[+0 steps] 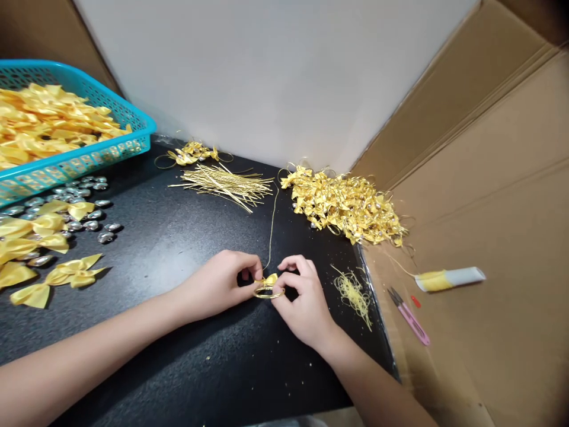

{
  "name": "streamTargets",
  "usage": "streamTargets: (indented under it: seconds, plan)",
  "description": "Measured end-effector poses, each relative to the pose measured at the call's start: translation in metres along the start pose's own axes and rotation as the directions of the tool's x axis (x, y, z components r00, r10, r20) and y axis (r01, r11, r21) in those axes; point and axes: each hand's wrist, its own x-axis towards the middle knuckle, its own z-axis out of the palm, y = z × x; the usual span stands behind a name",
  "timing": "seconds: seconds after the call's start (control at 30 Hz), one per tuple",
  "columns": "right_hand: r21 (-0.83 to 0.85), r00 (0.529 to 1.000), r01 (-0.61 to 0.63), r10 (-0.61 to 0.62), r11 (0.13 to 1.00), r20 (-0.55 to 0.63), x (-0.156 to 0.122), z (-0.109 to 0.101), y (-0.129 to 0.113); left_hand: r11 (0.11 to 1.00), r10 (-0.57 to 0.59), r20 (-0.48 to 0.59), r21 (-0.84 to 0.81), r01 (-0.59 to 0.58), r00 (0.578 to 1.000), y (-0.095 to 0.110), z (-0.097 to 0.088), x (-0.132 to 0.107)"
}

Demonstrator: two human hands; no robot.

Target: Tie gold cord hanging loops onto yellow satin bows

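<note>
Both my hands meet over the near middle of the black table (178,249). My left hand (220,284) and my right hand (302,299) each pinch a small yellow ribbon bow (268,280) from either side. A gold cord loop (268,293) hangs under the bow. A thin gold thread (271,225) runs up from the bow toward the back of the table. Fingers of both hands are closed around the bow.
A teal basket (84,157) of yellow bows stands at the back left, with loose bows (57,276) and silver beads (89,225) below it. Gold cord strips (226,184), a pile of finished bows (347,204), thread trimmings (353,293), pink snips (411,320) and a thread spool (448,279) lie right. Cardboard walls enclose the right.
</note>
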Motion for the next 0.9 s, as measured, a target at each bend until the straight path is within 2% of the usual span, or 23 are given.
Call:
streamTargets:
  seconds: [0.1,0.23,0.47,0.6,0.7,0.77,0.9]
  plan:
    - [0.04,1.0,0.018,-0.018,0.999,0.002,0.0,0.0,0.002,0.984,-0.055,-0.013,-0.17,0.052,0.998,0.0,0.002,0.001]
    - [0.072,1.0,0.015,-0.013,0.997,-0.022,0.001,0.003,0.004,0.919,-0.086,-0.052,-0.389,0.059,0.995,0.001,0.009,0.001]
    - [0.149,0.998,0.008,0.003,0.989,-0.069,0.001,0.006,0.005,0.793,-0.175,-0.069,-0.601,0.099,0.982,-0.001,0.017,0.001]
    - [0.16,0.994,0.042,-0.025,0.986,-0.109,0.002,0.007,0.005,0.728,-0.196,-0.037,-0.675,0.12,0.98,-0.002,0.021,0.002]
    - [0.152,0.989,0.061,-0.04,0.986,-0.142,0.002,0.009,0.006,0.692,-0.217,-0.068,-0.715,0.104,0.974,-0.003,0.024,0.002]
    - [0.156,0.987,0.071,-0.047,0.985,-0.156,0.002,0.009,0.006,0.704,-0.241,-0.084,-0.701,0.114,0.967,-0.003,0.026,0.002]
    - [0.159,0.987,0.083,-0.059,0.984,-0.149,0.001,0.01,0.006,0.757,-0.261,-0.03,-0.627,0.185,0.965,-0.002,0.026,0.001]
